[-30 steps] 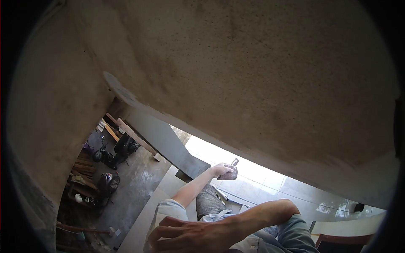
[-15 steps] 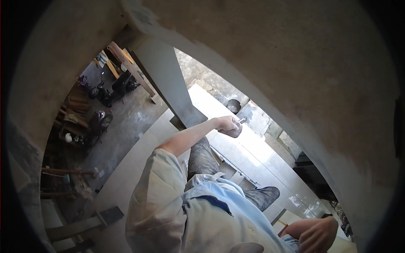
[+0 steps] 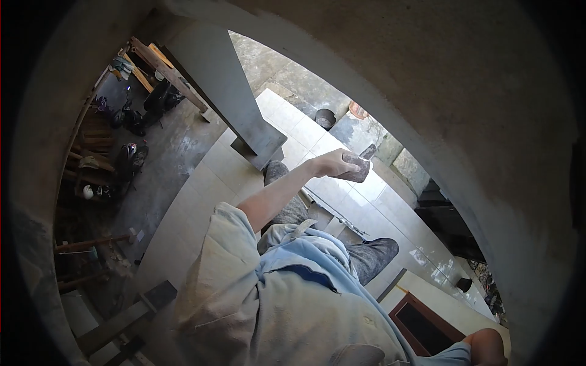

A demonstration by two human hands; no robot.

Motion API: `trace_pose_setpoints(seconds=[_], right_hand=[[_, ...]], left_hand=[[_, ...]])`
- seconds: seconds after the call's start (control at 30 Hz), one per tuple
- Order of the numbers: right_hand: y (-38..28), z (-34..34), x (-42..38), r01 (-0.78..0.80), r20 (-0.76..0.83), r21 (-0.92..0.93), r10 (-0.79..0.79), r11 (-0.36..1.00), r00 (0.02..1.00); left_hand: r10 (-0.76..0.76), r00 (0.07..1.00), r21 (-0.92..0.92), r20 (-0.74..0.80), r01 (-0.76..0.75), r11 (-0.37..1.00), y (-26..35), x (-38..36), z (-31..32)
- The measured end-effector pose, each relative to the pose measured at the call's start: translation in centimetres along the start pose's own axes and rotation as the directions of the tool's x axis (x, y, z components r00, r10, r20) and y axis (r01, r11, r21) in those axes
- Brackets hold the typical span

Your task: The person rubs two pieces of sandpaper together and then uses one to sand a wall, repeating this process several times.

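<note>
My left hand (image 3: 332, 163), pale with dust, is stretched out in front of me with its fingers closed around a dark brown block (image 3: 356, 173). A short dark stub (image 3: 368, 151) sticks out past the far side of the fingers. I cannot tell what kind of tool the block is. Both stand out over the white tiled floor, with a grey upright panel (image 3: 235, 91) to their left. Of my right arm only the bent elbow (image 3: 488, 346) shows at the lower right; the hand is out of view.
A curved plastered surface (image 3: 421, 67) passes close overhead. Below lie white tiles (image 3: 220, 161) and a dark bucket (image 3: 325, 118). Motorbikes (image 3: 131, 161) and stacked wood stand at the left. A brown-framed dark panel (image 3: 424, 323) is at the lower right.
My left hand has moved slightly right and up in view with the block, which is turned differently. My right arm has dropped toward the lower right edge. The whole view has shifted.
</note>
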State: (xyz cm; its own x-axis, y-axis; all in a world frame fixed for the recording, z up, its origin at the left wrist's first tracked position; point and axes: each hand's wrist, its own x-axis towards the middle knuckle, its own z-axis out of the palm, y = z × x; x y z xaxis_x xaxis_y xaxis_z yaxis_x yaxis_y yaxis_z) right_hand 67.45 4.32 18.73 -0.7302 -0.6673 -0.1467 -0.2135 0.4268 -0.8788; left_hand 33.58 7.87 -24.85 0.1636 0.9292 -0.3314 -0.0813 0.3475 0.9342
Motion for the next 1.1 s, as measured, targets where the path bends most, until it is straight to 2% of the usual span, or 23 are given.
trace_pose_setpoints(seconds=[0.1,0.13,0.17,0.2,0.23,0.27,0.33,0.4,0.47,0.53,0.6,0.67,0.7,0.73,0.8,0.9,0.93,1.0,1.03,1.07,1.1], right_hand=[[9.1,0.8,-1.1,-0.112,-0.09,0.215,0.133,0.97,0.987],[13.1,1.5,-0.4,-0.121,-0.268,0.173,0.165,0.977,0.949],[16.7,2.3,-0.2,-0.266,-0.411,0.258,0.355,0.929,0.84],[19.5,2.2,1.2,-0.429,-0.571,0.278,0.507,0.859,0.645],[23.2,2.4,1.9,-0.612,-0.662,0.281,0.611,0.739,0.433],[27.7,3.7,2.5,-0.546,-0.731,0.466,0.65,0.696,0.205],[34.9,5.2,4.1,-0.223,-0.76,0.627,0.649,0.747,0.038],[37.0,5.7,7.3,0.079,-0.726,0.683,0.687,0.726,-0.032],[40.3,7.7,9.5,0.386,-0.674,0.69,0.738,0.613,0.034],[41.7,8.4,11.0,0.396,-0.663,0.674,0.747,0.624,-0.049],[42.3,8.9,11.6,0.606,-0.677,0.533,0.727,0.591,-0.114],[42.8,8.9,11.2,0.535,-0.667,0.489,0.691,0.689,-0.279],[43.0,8.9,10.9,0.493,-0.658,0.472,0.664,0.731,-0.355],[43.4,9.0,10.4,0.358,-0.669,0.498,0.612,0.79,-0.421],[41.5,8.4,10.0,0.202,-0.686,0.547,0.573,0.812,-0.448],[38.8,8.0,10.3,0.033,-0.726,0.595,0.554,0.803,-0.408],[39.0,8.0,10.9,-0.058,-0.779,0.531,0.459,0.846,-0.426],[38.9,8.0,12.2,-0.075,-0.787,0.554,0.493,0.829,-0.371],[38.3,8.2,12.9,0.101,-0.66,0.698,0.691,0.709,-0.295],[39.2,8.5,14.0,-0.062,-0.773,0.554,0.486,0.83,-0.409],[40.3,9.1,14.6,-0.195,-0.841,0.456,0.349,0.868,-0.412]], left_hand=[[0.03,0.999,-0.13,0.037,-0.025,0.991,1.9,-2.3,1.1],[0.052,0.998,-0.15,0.042,-0.045,0.988,2.5,-3.1,1.4],[0.068,0.997,-0.171,0.047,-0.059,0.983,2.8,-3.8,1.8],[0.084,0.995,-0.189,0.051,-0.073,0.979,2.8,-4.3,2.1],[0.087,0.995,-0.22,0.056,-0.073,0.973,2.7,-4.6,2.1],[0.084,0.995,-0.253,0.061,-0.066,0.965,2.5,-5.1,2.2],[0.064,0.995,-0.335,0.076,-0.034,0.942,2.3,-6.0,2.4],[0.029,0.995,-0.433,0.097,0.016,0.901,2.3,-6.7,2.5],[0.02,0.989,-0.439,0.148,0.047,0.897,1.5,-6.8,2.6],[-0.009,0.979,-0.455,0.202,0.102,0.885,1.4,-6.7,3.0],[-0.055,0.984,-0.416,0.169,0.121,0.901,1.5,-6.7,3.6],[-0.078,0.987,-0.412,0.139,0.129,0.902,1.8,-6.5,4.1],[-0.094,0.99,-0.492,0.104,0.133,0.861,1.6,-6.3,4.3],[-0.114,0.991,-0.567,0.068,0.132,0.813,1.2,-6.1,4.5],[-0.133,0.991,-0.688,0.026,0.115,0.716,0.3,-5.5,4.8],[-0.095,0.995,-0.815,0.018,0.07,0.575,0.0,-4.7,5.7],[-0.065,0.998,-0.847,0.024,0.055,0.529,0.0,-4.4,6.3],[-0.014,1.0,-0.887,0.027,0.03,0.461,0.0,-3.8,7.4],[0.007,1.0,-0.897,0.025,0.019,0.442,-0.2,-3.5,7.9],[0.031,0.999,-0.906,0.019,0.004,0.423,-0.1,-3.3,8.2],[0.025,1.0,-0.905,0.013,0.001,0.426,1.2,-3.7,8.5]])
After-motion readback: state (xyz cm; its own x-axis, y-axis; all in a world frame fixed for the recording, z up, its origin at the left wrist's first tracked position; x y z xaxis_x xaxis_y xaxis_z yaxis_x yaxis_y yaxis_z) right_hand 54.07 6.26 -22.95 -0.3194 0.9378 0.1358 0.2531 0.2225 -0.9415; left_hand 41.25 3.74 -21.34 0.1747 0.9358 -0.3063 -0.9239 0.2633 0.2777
